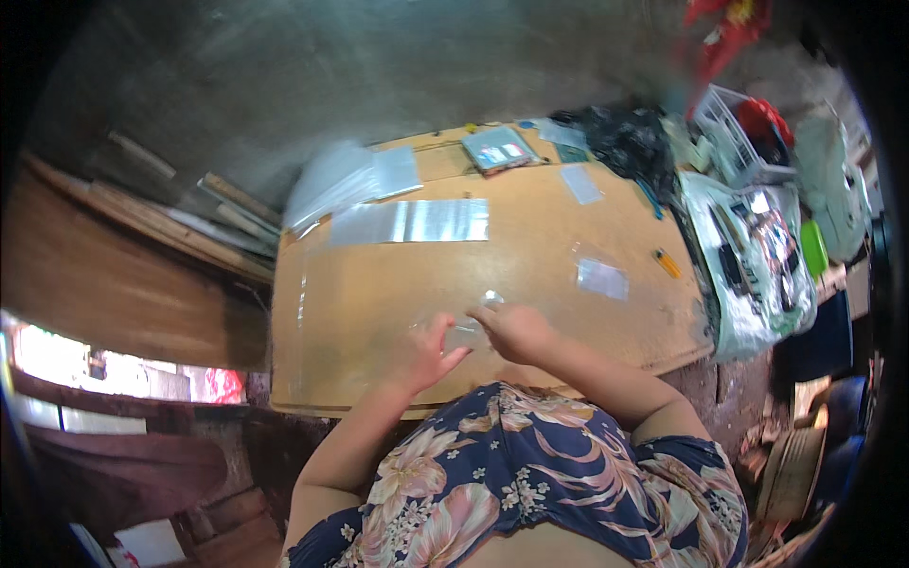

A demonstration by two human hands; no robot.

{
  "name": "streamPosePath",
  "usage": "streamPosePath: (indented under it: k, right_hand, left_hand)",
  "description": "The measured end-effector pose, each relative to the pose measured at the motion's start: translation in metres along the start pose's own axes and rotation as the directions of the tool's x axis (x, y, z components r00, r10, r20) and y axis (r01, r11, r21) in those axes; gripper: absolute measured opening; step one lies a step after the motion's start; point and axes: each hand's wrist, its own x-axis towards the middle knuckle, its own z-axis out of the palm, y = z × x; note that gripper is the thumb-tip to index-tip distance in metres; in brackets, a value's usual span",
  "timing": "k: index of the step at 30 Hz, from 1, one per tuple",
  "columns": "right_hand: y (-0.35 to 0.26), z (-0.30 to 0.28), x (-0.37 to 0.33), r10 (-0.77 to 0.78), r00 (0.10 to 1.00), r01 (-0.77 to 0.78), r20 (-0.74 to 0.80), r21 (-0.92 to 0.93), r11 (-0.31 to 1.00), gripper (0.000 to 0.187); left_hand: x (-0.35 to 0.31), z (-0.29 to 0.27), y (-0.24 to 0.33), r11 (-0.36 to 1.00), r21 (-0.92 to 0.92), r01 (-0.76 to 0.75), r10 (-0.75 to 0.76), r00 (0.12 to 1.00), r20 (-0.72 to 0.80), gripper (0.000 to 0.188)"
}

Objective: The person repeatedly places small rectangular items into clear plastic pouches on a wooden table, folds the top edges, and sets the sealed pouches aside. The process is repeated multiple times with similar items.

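Both my hands are over the near middle of the wooden table (379, 284). My left hand (424, 356) has its thumb and fingers spread apart, slightly blurred. To its right, my right hand (516, 331) is closed in a pinch, its fingertips at a small piece of clear plastic (466, 328) that shows mostly by its glints. The plastic's full outline is hard to make out against the wood. Farther right lies a small clear plastic sleeve (602, 279), with an orange cutter knife (668, 263) past it.
Stacked clear plastic sheets (336, 185) and a shiny plastic strip (440, 220) lie at the far left. A flat packet (498, 150) and another sleeve (580, 184) are farther back. Black plastic bags (625, 137), a white crate (729, 137) and a filled plastic bag (748, 312) crowd the right.
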Motion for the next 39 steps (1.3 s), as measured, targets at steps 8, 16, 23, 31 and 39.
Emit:
streamPosePath:
  k: [8, 16, 23, 31, 39]
  right_hand:
    - [-0.041, 0.005, 0.096, -0.274, 0.815, 0.295, 0.51, 0.042, 0.955, 0.017]
    - [-0.157, 0.064, 0.275, -0.518, 0.765, 0.513, -0.382, -0.124, 0.849, 0.016]
    - [-0.154, 0.135, 0.313, -0.642, 0.627, 0.609, -0.442, -0.235, 0.757, 0.016]
    - [-0.079, 0.185, 0.34, 0.096, 0.995, -0.103, -0.04, -0.328, 0.939, 0.056]
    - [0.002, 0.149, 0.304, 0.054, 0.99, 0.028, 0.134, -0.546, 0.837, 0.031]
  left_hand:
    - [-0.102, -0.103, -0.095, 0.917, 0.036, 0.398, -0.398, 0.917, -0.015, 0.031]
    - [-0.155, -0.206, -0.18, 0.669, 0.429, 0.607, -0.264, 0.734, -0.626, 0.039]
    - [-0.192, -0.153, -0.185, 0.632, 0.586, 0.507, -0.316, 0.859, -0.403, 0.054]
    - [-0.142, -0.048, -0.23, 0.747, 0.429, 0.508, -0.561, 0.828, -0.002, 0.055]
    - [-0.103, -0.045, -0.208, 0.677, 0.396, 0.62, -0.679, 0.734, 0.009, 0.064]
